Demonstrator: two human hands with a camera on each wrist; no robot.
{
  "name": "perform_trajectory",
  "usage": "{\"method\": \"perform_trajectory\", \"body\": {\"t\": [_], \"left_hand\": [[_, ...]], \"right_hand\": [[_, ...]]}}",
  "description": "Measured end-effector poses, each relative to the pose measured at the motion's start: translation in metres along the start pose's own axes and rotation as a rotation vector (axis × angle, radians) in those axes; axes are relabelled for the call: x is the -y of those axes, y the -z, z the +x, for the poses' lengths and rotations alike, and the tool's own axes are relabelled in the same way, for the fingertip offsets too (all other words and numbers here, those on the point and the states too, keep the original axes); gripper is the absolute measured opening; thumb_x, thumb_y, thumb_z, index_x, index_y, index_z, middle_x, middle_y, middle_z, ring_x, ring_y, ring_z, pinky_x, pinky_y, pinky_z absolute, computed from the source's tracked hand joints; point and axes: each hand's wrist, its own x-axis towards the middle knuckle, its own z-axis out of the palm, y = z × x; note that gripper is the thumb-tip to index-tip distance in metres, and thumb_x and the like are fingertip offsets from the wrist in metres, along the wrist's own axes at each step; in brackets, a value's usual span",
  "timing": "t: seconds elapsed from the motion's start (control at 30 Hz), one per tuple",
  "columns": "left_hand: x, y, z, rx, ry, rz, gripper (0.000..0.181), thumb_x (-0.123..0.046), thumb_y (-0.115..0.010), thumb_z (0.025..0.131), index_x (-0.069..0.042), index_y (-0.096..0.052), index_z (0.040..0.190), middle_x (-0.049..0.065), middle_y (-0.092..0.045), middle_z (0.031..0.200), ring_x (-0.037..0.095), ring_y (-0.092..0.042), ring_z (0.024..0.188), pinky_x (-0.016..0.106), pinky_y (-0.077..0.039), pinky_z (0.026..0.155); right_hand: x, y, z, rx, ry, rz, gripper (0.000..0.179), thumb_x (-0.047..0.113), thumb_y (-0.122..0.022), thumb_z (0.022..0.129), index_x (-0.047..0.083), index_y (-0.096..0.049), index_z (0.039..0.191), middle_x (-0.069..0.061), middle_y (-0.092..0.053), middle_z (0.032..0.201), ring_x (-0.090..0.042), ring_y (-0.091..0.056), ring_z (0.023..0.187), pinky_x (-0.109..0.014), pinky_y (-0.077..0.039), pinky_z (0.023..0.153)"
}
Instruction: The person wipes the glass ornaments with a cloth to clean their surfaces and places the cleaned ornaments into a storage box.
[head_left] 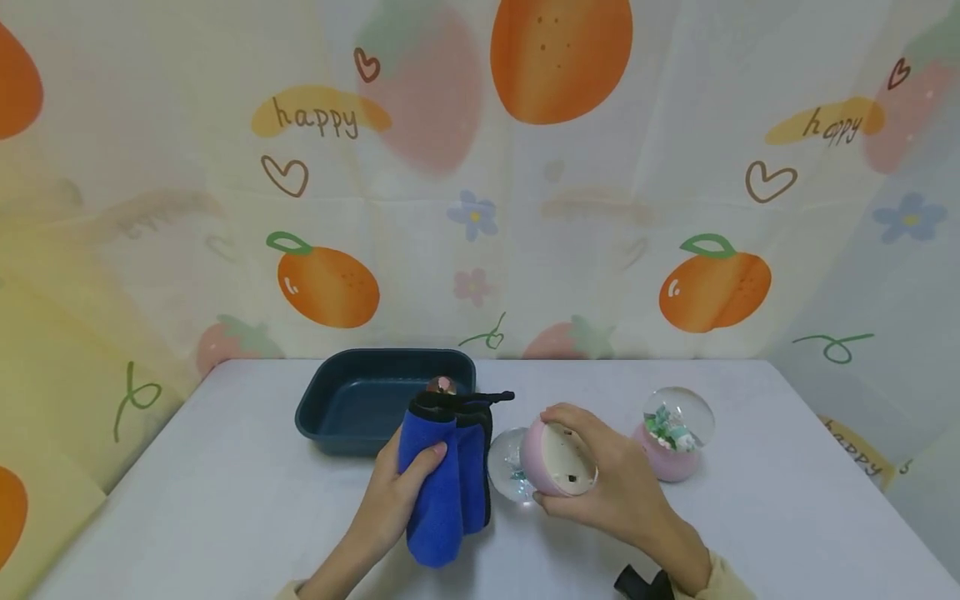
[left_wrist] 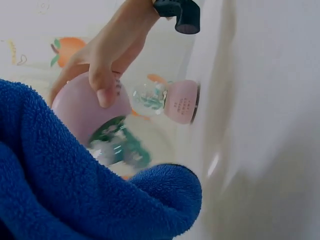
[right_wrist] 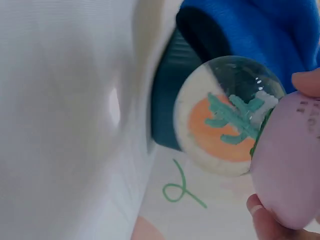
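My left hand (head_left: 390,487) grips a folded blue towel (head_left: 433,508) with black edging, the thumb lying across its front. To its right, my right hand (head_left: 626,471) holds a snow globe by its pink base (head_left: 536,457). That globe is tipped on its side, so its pale underside faces me and the clear ball (right_wrist: 227,120) points left at the towel. Inside the ball are a teal branching figure and something white. In the head view ball and towel lie very close; whether they touch I cannot tell. The towel hides most left fingers.
A second snow globe (head_left: 671,462) with a pink base stands upright on the white table at right. Behind the towel sits a dark teal basin (head_left: 330,442); a small round thing (head_left: 442,384) shows at its right end, partly hidden. A patterned cloth hangs behind.
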Motion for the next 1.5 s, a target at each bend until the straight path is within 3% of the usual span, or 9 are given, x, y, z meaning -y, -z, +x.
{"method": "perform_trajectory", "body": {"t": [0.2,0.7,1.03,1.27,1.4,1.5], "left_hand": [[0.002,0.001,0.001,0.021,-0.032,0.012,0.035,-0.02,-0.057,0.096,-0.012,-0.055,0.13,0.017,-0.065,0.118,0.025,-0.065,0.101,0.039,-0.052,0.083],[0.005,0.001,0.001,0.051,-0.003,0.009,0.034,-0.021,-0.058,0.096,-0.011,-0.055,0.128,0.017,-0.066,0.114,0.025,-0.066,0.097,0.038,-0.053,0.08],[0.005,0.0,0.003,0.066,0.009,0.036,0.034,-0.025,-0.058,0.096,-0.012,-0.056,0.128,0.015,-0.066,0.112,0.023,-0.066,0.096,0.038,-0.053,0.08],[0.005,-0.001,0.003,0.122,0.013,0.065,0.039,-0.027,-0.056,0.098,-0.013,-0.052,0.134,0.017,-0.064,0.121,0.026,-0.065,0.103,0.04,-0.053,0.086],[0.005,-0.002,0.002,0.158,0.011,0.101,0.044,-0.029,-0.053,0.1,-0.016,-0.046,0.142,0.017,-0.061,0.129,0.028,-0.063,0.112,0.045,-0.052,0.091],[0.004,-0.004,0.0,0.132,0.029,0.106,0.046,-0.031,-0.052,0.101,-0.016,-0.044,0.144,0.017,-0.06,0.13,0.029,-0.063,0.111,0.048,-0.052,0.09]], "right_hand": [[0.0,-0.005,-0.003,-0.006,-0.013,-0.056,0.09,0.036,-0.093,0.049,0.021,-0.056,0.129,0.006,-0.07,0.116,-0.006,-0.064,0.093,-0.026,-0.053,0.071],[0.007,-0.006,-0.003,0.14,-0.077,-0.066,0.089,0.045,-0.091,0.049,0.023,-0.054,0.128,0.011,-0.069,0.112,0.0,-0.06,0.086,-0.02,-0.051,0.069],[0.008,-0.009,-0.006,0.19,-0.104,-0.106,0.091,0.047,-0.089,0.049,0.023,-0.054,0.13,0.012,-0.068,0.111,0.001,-0.058,0.085,-0.021,-0.049,0.069],[0.01,-0.011,-0.006,0.195,-0.101,-0.085,0.095,0.044,-0.091,0.053,0.02,-0.049,0.135,0.008,-0.067,0.117,-0.003,-0.061,0.09,-0.024,-0.052,0.073],[0.011,-0.014,-0.007,0.212,-0.099,0.006,0.099,0.041,-0.094,0.056,0.019,-0.044,0.139,0.005,-0.062,0.129,-0.007,-0.062,0.105,-0.032,-0.056,0.085],[0.012,-0.017,-0.008,0.249,-0.13,0.108,0.101,0.039,-0.094,0.06,0.018,-0.039,0.143,0.003,-0.057,0.138,-0.011,-0.06,0.118,-0.039,-0.054,0.096]]}}
